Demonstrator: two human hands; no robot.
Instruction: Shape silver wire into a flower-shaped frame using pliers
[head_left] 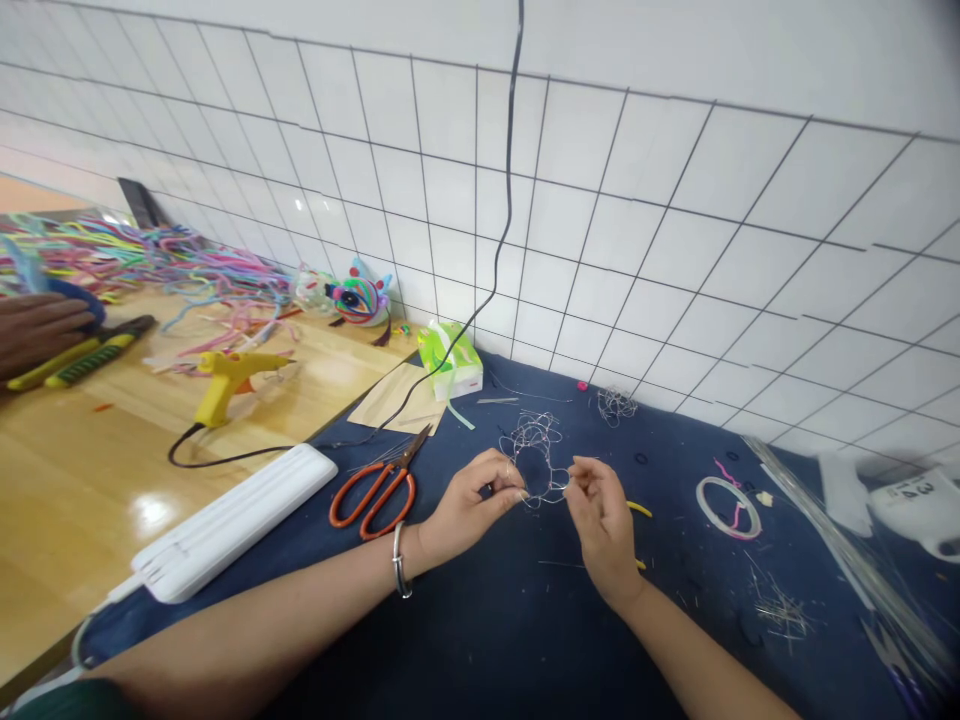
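Left hand [472, 500] angles in, thumb and finger pinching looped wire frame [535, 450]; right hand [604, 520] opposite, fingertips gripping 1 side loop above dark surface [487, 630]!

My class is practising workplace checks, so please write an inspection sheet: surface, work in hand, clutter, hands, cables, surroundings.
Surface: dark blue cloth beside a bare wooden tabletop.
Work in hand: a looped wire piece.
Clutter: orange-handled scissors, wire tangle, wire clippings, pale ring; yellow glue gun on the wood.
Hands: left hand pinches the wire piece; right hand has fingertips at its right edge.
Cables: black cable hanging down past the wall; white lead at the white power strip.
Surroundings: white wall with a dark grid; another person's hand at far left.
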